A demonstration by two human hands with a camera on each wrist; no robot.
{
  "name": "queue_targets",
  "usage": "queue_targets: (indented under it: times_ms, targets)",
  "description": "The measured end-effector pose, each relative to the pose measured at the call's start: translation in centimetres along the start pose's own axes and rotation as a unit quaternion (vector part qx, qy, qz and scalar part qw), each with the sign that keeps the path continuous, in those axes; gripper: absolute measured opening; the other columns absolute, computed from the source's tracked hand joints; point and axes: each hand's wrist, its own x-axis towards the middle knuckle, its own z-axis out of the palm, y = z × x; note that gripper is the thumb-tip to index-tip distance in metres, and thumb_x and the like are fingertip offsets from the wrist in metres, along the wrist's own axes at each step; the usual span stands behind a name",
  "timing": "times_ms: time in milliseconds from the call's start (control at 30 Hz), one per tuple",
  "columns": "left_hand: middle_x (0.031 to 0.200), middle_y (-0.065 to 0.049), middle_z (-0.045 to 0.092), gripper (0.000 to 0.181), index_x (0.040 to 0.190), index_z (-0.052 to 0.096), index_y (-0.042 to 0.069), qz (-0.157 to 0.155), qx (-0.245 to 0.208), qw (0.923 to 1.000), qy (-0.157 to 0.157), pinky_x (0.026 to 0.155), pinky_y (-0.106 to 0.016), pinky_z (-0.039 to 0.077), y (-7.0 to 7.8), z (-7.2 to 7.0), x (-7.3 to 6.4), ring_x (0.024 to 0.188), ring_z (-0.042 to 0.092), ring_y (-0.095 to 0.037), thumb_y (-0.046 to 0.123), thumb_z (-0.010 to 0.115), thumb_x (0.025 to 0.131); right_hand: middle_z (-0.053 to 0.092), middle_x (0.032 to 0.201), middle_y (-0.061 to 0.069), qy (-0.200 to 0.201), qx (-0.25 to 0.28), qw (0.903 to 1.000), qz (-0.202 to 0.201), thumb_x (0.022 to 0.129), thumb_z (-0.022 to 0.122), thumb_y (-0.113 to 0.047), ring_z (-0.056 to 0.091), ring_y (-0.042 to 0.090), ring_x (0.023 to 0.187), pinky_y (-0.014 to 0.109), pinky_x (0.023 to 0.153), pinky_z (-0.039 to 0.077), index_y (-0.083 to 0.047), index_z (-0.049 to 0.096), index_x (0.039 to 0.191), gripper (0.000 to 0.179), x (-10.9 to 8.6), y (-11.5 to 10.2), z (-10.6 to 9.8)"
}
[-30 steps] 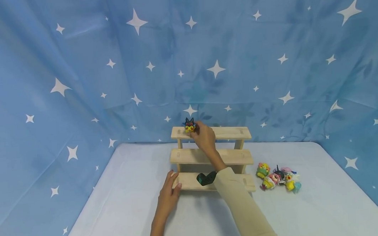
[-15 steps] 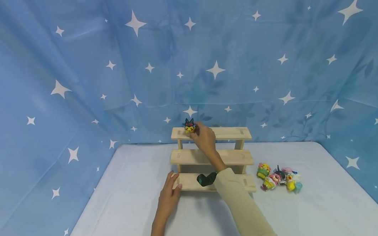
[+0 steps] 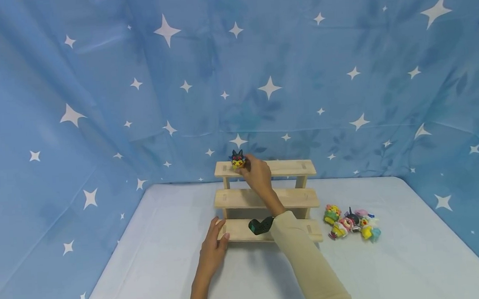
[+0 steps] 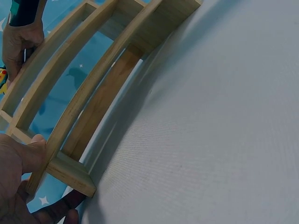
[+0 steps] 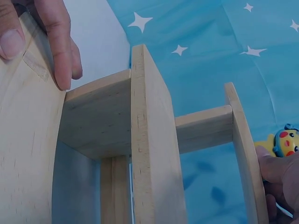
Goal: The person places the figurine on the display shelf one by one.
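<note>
- Figurine [image 3: 238, 160] with a yellow face and dark pointed ears is held upright in the right hand [image 3: 258, 173], pinched by thumb and fingers, just left of that hand.
- It is placed at the left end of the top shelf [image 3: 290, 166] of a wooden stand [image 3: 302, 181]; whether the board is touched by its base cannot be told.
- The left end of the bottom shelf [image 3: 239, 231] is gripped between thumb and fingers by the left hand [image 3: 213, 251].
- The middle shelf [image 3: 230, 198] and the bottom one are partly hidden in the head view by the right sleeve [image 3: 310, 258] and a black wrist device [image 3: 261, 226].
- Several colourful toys [image 3: 339, 228] are huddled right of the stand on the white-covered table [image 3: 163, 244], which is backed by a blue starred curtain [image 3: 316, 64].
</note>
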Motion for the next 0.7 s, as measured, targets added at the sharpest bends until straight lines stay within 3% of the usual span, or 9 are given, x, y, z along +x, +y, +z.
queue_targets:
  times_ms: [333,700]
  targets:
    - [0.157,-0.022,0.031,0.044,0.141,0.049,0.008,-0.003,-0.002,1.0,-0.003,0.108,-0.065,0.033,-0.07,-0.05,0.04,0.141,0.033,-0.046,0.022,0.055,0.101,0.073,0.108,0.016,-0.011,-0.001,0.9999,-0.001,0.083,0.079,-0.024,0.07,0.033,0.094,0.048,0.081,0.055,-0.004,0.064,0.124,0.048,0.15,-0.04,-0.1]
    - [0.157,-0.021,0.03,0.044,0.141,0.048,0.008,-0.007,-0.006,0.9999,-0.005,0.109,-0.064,0.032,-0.13,-0.04,0.1,0.142,0.032,-0.045,0.023,0.054,0.101,0.074,0.103,0.014,-0.017,0.004,0.9998,-0.002,0.082,0.079,-0.022,0.07,0.031,0.088,0.046,0.079,0.055,-0.004,0.065,0.122,0.046,0.23,-0.06,-0.26]
